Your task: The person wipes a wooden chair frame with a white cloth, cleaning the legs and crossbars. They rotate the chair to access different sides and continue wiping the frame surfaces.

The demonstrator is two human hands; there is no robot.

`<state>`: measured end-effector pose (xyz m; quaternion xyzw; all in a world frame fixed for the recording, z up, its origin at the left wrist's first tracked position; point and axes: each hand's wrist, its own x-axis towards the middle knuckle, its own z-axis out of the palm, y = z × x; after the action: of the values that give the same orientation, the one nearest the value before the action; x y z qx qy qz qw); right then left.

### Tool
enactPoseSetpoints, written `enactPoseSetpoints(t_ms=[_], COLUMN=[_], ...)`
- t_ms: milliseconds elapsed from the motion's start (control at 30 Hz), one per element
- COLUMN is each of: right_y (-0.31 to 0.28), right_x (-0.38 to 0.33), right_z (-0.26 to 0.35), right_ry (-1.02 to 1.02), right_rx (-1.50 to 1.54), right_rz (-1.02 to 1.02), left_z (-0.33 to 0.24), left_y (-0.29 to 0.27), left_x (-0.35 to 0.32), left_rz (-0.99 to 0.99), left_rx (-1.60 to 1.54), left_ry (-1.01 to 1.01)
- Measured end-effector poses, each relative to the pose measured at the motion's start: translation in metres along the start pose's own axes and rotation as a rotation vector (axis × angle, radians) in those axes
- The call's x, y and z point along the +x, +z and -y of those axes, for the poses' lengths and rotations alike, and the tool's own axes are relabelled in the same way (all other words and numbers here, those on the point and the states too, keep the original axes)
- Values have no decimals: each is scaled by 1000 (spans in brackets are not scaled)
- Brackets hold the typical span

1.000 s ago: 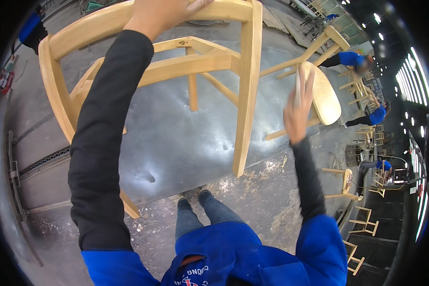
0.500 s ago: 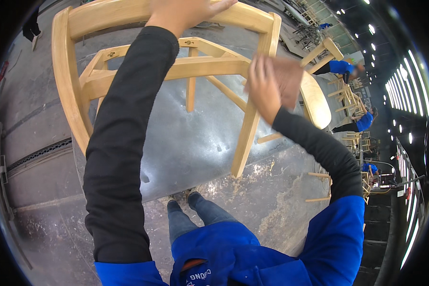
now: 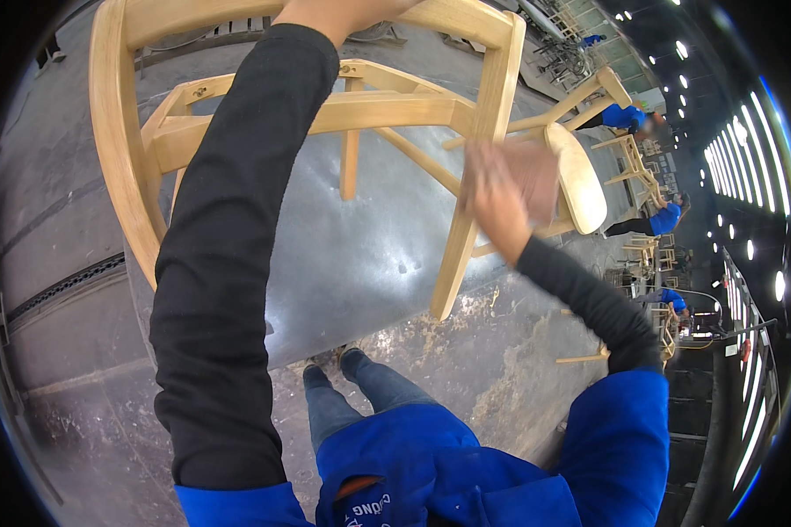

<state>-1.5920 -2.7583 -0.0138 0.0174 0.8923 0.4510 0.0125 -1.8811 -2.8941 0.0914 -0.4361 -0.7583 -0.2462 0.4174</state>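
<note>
Chair frame of pale, glossy wood (image 3: 395, 112) over smooth grey surface (image 3: 360, 263); left hand (image 3: 347, 10) at curved top rail (image 3: 468, 22), grip not determinable. Flat brown pad (image 3: 539, 180) in closed right hand (image 3: 496, 200), at right-side wooden post (image 3: 458, 255).

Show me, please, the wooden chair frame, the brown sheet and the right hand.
Wooden chair frame (image 3: 387, 111), head view: on its crosswise rail.
Brown sheet (image 3: 539, 180), head view: on its blurred flat face.
Right hand (image 3: 500, 204), head view: on the back of it.
</note>
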Motion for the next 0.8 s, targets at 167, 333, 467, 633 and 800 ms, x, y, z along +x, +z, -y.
enactPoseSetpoints(t_ms=[167,333,467,633,800], right_y=[-1,20,19,18,33], right_x=[-76,22,14,-134,-93], right_z=[73,-46,-28,145,100], right_ry=[-486,-88,5,-834,-695], right_rx=[23,-66,-117,61,138], right_rz=[126,104,-150,703,751], left_z=[3,5,10,15,14], left_y=[4,10,16,23,27], left_x=[1,-1,-2,-4,-4], left_rz=[-54,-28,-15,-30,-91], left_rx=[-4,36,27,57,15], left_ry=[-5,-19,10,-12,-40])
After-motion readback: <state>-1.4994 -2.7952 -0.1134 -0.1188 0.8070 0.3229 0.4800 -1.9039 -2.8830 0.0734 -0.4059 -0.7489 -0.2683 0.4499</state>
